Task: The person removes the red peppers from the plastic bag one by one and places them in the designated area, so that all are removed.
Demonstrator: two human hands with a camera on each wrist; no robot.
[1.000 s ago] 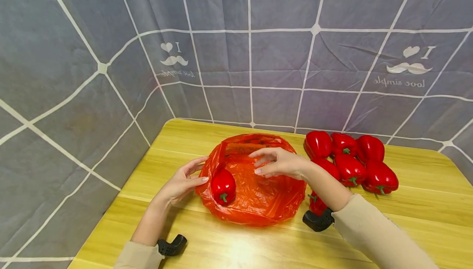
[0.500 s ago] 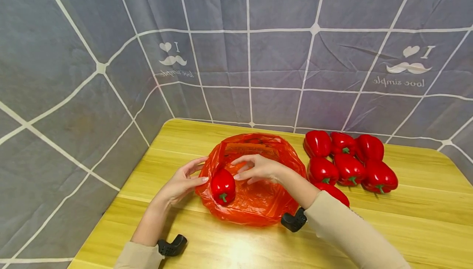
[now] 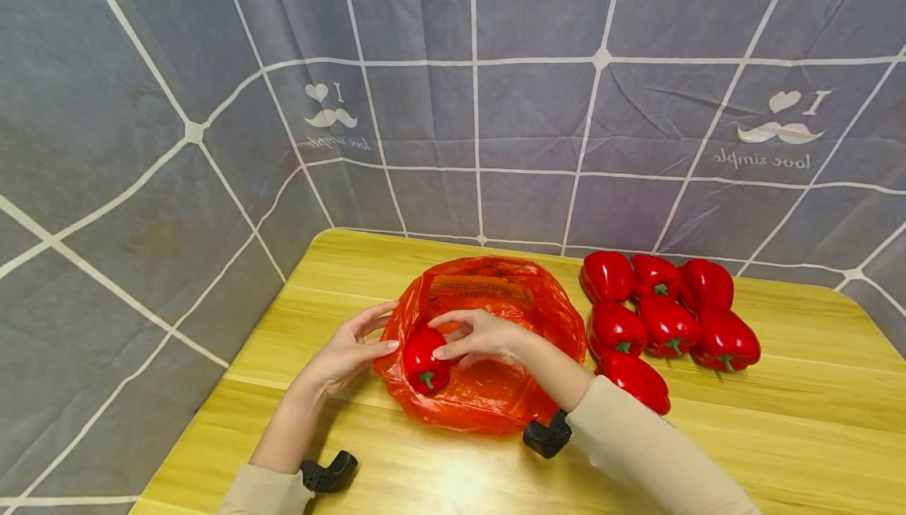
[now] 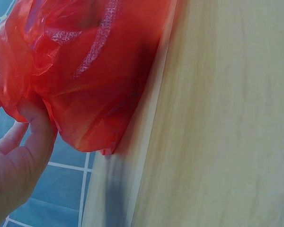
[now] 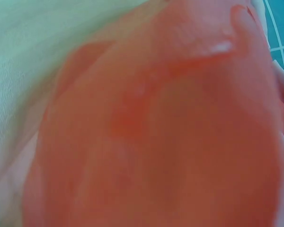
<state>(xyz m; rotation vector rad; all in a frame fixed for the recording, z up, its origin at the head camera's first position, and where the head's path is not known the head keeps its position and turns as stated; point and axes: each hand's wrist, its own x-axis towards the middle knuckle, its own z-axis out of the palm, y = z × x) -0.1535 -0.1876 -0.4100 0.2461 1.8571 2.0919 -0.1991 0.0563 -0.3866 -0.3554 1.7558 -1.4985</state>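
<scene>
A thin red plastic bag (image 3: pixel 495 401) lies spread with its mouth up on the table. Its left rim is pinched by my left hand (image 3: pixel 350 350), thumb on the near side and fingers beyond; the left wrist view shows the thumb pressing into the bag (image 4: pixel 94 90). Inside the bag at the left, a glossy red bell pepper (image 3: pixel 418 369) lies with its green stem toward me. My right hand (image 3: pixel 484 340) reaches into the bag and holds this pepper with thumb and curled forefinger at its upper right. In the right wrist view, blurred red plastic (image 5: pixel 170 156) hides most of that hand.
Several more red bell peppers lie clustered to the right of the bag, the nearest pepper (image 3: pixel 635 380) close to my right forearm. The wooden table (image 3: pixel 793 436) meets a grey curtain (image 3: pixel 531 106) with white lines at the back and left.
My right hand has moved left and down from over the middle of the bag onto the pepper inside it. The left hand stays at the bag's rim. The pepper has hardly moved.
</scene>
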